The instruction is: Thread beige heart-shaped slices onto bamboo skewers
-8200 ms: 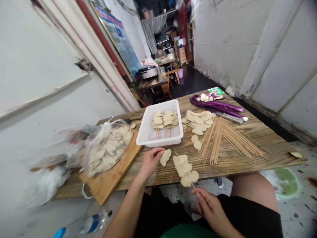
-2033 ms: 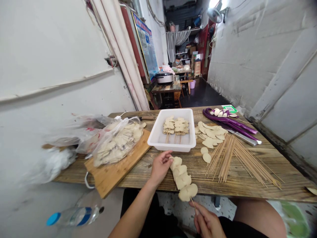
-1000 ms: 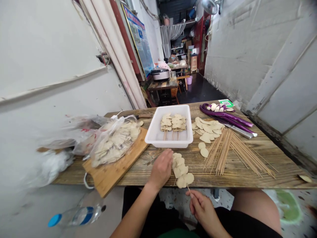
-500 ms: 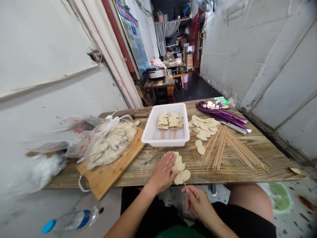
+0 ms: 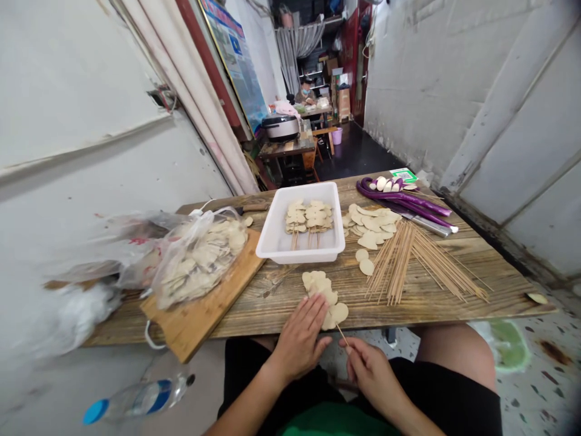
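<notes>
My left hand [image 5: 303, 330] lies with fingers stretched over thin pale slices [image 5: 318, 282] at the table's front edge. The slices are strung in an overlapping row on a thin wooden skewer [image 5: 342, 334]. Between its thumb and fingers, my right hand [image 5: 370, 366] pinches the skewer's near end, which sticks out past the table edge. Just beyond stands a white plastic tray [image 5: 300, 256] with several finished skewers of slices [image 5: 313, 216] in it. Right of the tray are a pile of loose slices [image 5: 374, 224] and a fan of bare skewers [image 5: 394, 266].
At the left, a clear bag of slices [image 5: 202, 260] rests on a wooden cutting board [image 5: 200, 330]. Long purple eggplants [image 5: 408, 201] and a knife blade [image 5: 429, 225] lie at the far right. A plastic bottle [image 5: 140, 399] is below left. Another person [image 5: 306, 92] sits in the background.
My left hand has slid back along the row towards me, uncovering the far slices. More of the skewer shows between the nearest slice and my right hand. The view has shifted slightly.
</notes>
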